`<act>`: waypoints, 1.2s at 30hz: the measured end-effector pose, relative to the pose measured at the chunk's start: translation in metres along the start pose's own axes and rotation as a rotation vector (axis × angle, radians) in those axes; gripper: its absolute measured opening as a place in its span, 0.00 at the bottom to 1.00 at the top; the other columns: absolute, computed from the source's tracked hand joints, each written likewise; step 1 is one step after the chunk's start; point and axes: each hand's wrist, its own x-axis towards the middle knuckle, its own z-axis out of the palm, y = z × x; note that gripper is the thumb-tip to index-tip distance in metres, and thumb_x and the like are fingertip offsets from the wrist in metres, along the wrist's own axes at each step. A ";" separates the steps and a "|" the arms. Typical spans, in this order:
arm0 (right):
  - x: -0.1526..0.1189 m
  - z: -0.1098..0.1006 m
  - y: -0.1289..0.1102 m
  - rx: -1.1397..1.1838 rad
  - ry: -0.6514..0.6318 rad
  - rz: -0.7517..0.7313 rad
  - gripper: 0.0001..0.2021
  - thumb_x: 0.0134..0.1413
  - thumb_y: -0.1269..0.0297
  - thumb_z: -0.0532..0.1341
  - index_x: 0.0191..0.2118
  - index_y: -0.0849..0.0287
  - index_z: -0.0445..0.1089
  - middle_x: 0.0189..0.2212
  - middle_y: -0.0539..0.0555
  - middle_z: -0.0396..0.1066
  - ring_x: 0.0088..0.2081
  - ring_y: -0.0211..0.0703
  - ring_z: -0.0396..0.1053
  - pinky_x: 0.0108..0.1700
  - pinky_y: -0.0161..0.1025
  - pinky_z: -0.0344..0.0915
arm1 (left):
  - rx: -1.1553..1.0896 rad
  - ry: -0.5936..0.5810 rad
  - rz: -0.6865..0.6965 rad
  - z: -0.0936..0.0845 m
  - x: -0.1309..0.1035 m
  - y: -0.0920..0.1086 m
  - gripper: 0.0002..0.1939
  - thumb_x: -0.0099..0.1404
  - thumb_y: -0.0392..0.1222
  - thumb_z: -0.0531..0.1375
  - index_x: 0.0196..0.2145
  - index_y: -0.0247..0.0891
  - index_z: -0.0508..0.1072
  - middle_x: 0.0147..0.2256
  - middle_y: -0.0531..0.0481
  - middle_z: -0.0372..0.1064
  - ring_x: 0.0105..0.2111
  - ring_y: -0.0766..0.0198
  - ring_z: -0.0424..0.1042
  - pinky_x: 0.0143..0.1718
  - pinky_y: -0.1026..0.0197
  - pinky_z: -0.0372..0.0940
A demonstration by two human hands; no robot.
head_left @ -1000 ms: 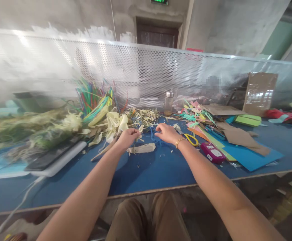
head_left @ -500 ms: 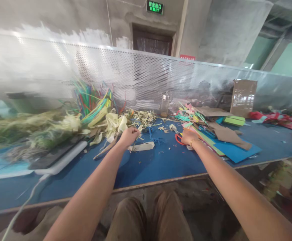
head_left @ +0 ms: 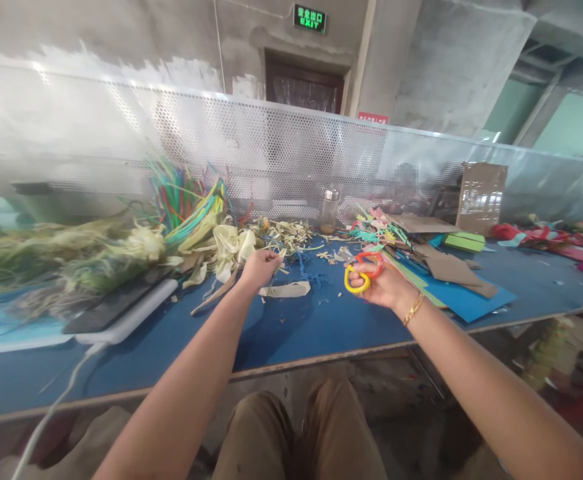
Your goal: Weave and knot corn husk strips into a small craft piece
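Observation:
Scissors [head_left: 357,280] with a yellow and a red handle loop are in my right hand [head_left: 384,288], its fingers wrapped around the handles just above the blue tabletop. Their blades are hard to make out. My left hand [head_left: 261,268] is closed in a pinch on a small pale piece of husk [head_left: 282,254], partly hidden by the fingers. Below that hand a flat cream strip of husk [head_left: 286,289] lies on the table. A heap of pale dried husks [head_left: 229,247] sits just beyond my left hand, and blue fibres [head_left: 309,275] lie between the hands.
Left of me are a dark device on a white power bank [head_left: 121,317] with a cable, husk bundles [head_left: 76,260] and coloured pipe cleaners [head_left: 186,200]. A glass bottle [head_left: 329,212] stands at the back by a perforated metal screen [head_left: 251,153]. Coloured paper and cardboard [head_left: 449,267] lie at right.
My right hand has picked up the scissors from beside the paper and turned palm-up with them, nearer to me. The left hand has stayed almost in place, still pinching.

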 end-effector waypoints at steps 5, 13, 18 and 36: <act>-0.012 0.046 0.044 0.228 -0.116 -0.061 0.12 0.43 0.75 0.58 0.37 0.59 0.63 0.31 0.52 0.71 0.31 0.39 0.70 0.33 0.38 0.66 | -0.060 0.000 -0.005 0.000 0.001 -0.001 0.11 0.49 0.46 0.60 0.20 0.36 0.70 0.15 0.56 0.55 0.17 0.71 0.52 0.21 0.64 0.47; 0.005 0.026 0.011 0.168 -0.073 0.320 0.08 0.54 0.62 0.56 0.36 0.62 0.63 0.26 0.54 0.66 0.21 0.32 0.59 0.19 0.27 0.52 | -0.093 0.015 -0.014 0.001 0.003 -0.002 0.10 0.49 0.45 0.61 0.21 0.36 0.70 0.16 0.56 0.56 0.18 0.71 0.52 0.21 0.65 0.47; -0.003 0.026 0.014 0.168 -0.180 0.314 0.13 0.56 0.57 0.55 0.38 0.63 0.64 0.28 0.54 0.65 0.22 0.31 0.59 0.20 0.27 0.54 | -0.148 0.009 -0.009 0.001 0.000 0.003 0.10 0.50 0.45 0.61 0.19 0.36 0.68 0.16 0.57 0.54 0.18 0.71 0.50 0.21 0.65 0.46; -0.018 0.099 0.069 0.050 -0.099 0.050 0.14 0.48 0.58 0.62 0.40 0.58 0.65 0.24 0.46 0.66 0.17 0.31 0.58 0.18 0.31 0.54 | -0.118 -0.015 0.073 0.002 0.002 0.000 0.12 0.50 0.47 0.61 0.19 0.36 0.70 0.17 0.57 0.56 0.19 0.71 0.52 0.22 0.65 0.47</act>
